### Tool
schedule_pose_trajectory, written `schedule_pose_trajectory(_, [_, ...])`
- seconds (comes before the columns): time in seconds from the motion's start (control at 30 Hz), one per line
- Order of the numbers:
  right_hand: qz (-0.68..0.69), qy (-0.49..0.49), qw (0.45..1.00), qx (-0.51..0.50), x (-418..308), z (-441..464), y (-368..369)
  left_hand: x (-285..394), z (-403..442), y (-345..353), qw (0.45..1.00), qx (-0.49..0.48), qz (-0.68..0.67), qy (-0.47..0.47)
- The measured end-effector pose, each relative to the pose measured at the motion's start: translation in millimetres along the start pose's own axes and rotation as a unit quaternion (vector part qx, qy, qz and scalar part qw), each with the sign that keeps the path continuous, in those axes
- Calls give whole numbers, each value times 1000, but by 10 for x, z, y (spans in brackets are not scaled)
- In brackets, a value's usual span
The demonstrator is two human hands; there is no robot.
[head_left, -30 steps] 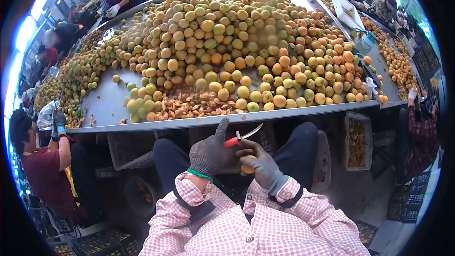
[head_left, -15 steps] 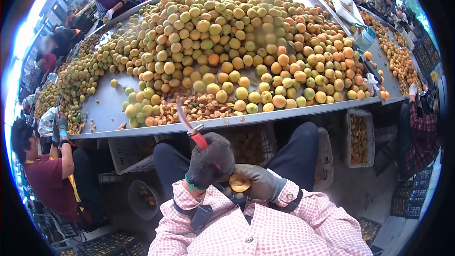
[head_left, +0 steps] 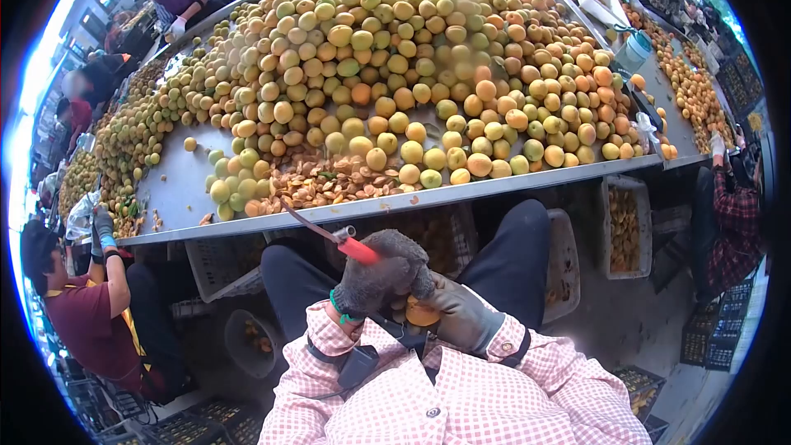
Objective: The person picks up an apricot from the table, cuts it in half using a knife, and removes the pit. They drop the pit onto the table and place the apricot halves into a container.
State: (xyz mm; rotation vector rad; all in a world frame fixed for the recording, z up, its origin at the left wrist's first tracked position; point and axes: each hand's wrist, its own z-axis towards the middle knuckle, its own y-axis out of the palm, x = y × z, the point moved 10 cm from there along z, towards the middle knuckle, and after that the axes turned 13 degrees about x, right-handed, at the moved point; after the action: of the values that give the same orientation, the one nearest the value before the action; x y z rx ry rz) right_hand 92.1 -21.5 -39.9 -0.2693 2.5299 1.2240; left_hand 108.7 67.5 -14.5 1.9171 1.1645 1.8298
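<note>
My left hand [head_left: 381, 274], in a dark grey knit glove, is closed around the red handle of a curved-blade knife [head_left: 359, 250]. The blade points up and left, toward the table edge. My right hand [head_left: 463, 313], in a grey glove, grips an apricot [head_left: 422, 312] in front of my lap. The fingers of my left hand meet the right hand just above this fruit and hide part of it. Beyond my knees, a heap of apricots [head_left: 387, 58] covers much of the metal table [head_left: 177, 189]. Brown apricot pieces [head_left: 334, 180] lie near its front edge.
Below the table stand a white crate [head_left: 216, 268], a crate of apricot halves [head_left: 626, 231] and a bucket [head_left: 251, 346]. A person in a maroon shirt [head_left: 86, 317] sits at left, another in a plaid shirt [head_left: 733, 222] at right. A blue-green bottle [head_left: 633, 53] stands on the table.
The knife has swung from pointing upward to slanting left. My left hand has turned and come closer to my right hand; the apricot's pale cut face, visible before, is now mostly hidden.
</note>
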Motion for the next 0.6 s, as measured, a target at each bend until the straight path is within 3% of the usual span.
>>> schedule_pose_trajectory(0.07, [48,35,996,-71,-30,-62,122,62,34,71,1000,-5,-15,16])
schedule_pose_trajectory(0.1, [48,36,996,-71,-52,-60,96,127,44,207,997,-57,-51,26])
schedule_pose_trajectory(0.17, [-51,6,993,-105,-81,-74,97,216,-2,326,990,-108,-88,35])
schedule_pose_trajectory(0.27, [-17,-14,999,-39,-149,-27,120,138,-4,304,992,-99,-70,-20])
schedule_pose_trajectory(0.3, [-17,-13,999,-39,-156,-52,143,169,9,396,987,-151,-59,8])
schedule_pose_trajectory(0.33, [-115,-85,989,-33,-256,-84,167,206,-19,484,977,-204,-47,37])
schedule_pose_trajectory(0.37, [-211,-156,965,-28,-347,-116,195,204,-35,485,977,-203,-47,37])
schedule_pose_trajectory(0.4, [-211,-156,965,-28,-318,-85,141,112,-19,441,986,-169,-9,4])
schedule_pose_trajectory(0.43, [-122,-114,986,1,-236,3,-35,49,-2,419,990,-135,29,-29])
schedule_pose_trajectory(0.47, [-33,-70,997,29,-164,57,-160,121,48,434,995,-76,57,23])
schedule_pose_trajectory(0.5, [-33,-68,997,29,-156,56,-156,75,59,405,995,-75,56,23])
schedule_pose_trajectory(0.57, [-84,-143,983,79,-287,41,-217,60,147,128,984,-5,-178,17])
schedule_pose_trajectory(0.6, [-85,-142,983,78,-297,35,-209,110,174,54,983,11,-177,39])
